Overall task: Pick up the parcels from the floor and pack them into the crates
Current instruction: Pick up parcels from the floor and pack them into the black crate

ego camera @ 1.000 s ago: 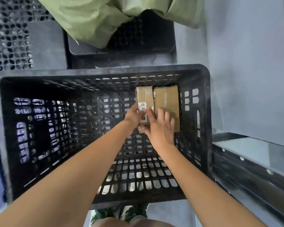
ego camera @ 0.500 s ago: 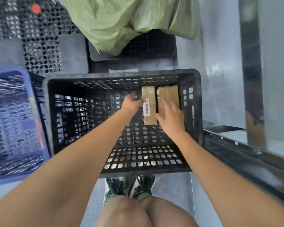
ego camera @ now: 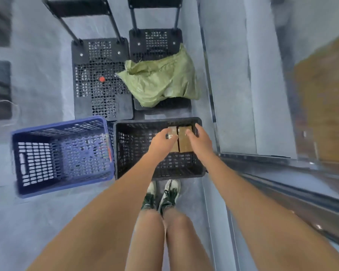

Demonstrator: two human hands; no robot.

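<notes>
Both hands, the left hand (ego camera: 161,138) and right hand (ego camera: 199,139), hung loosely open and empty over two parcels (ego camera: 181,140) packed in the black crate's (ego camera: 125,173) far right corner, so fetching another parcel seemed next.

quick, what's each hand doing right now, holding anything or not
Left hand: open, fingers loosely curled over the left parcel in the black crate, holding nothing.
Right hand: open, above the right parcel, holding nothing.
</notes>
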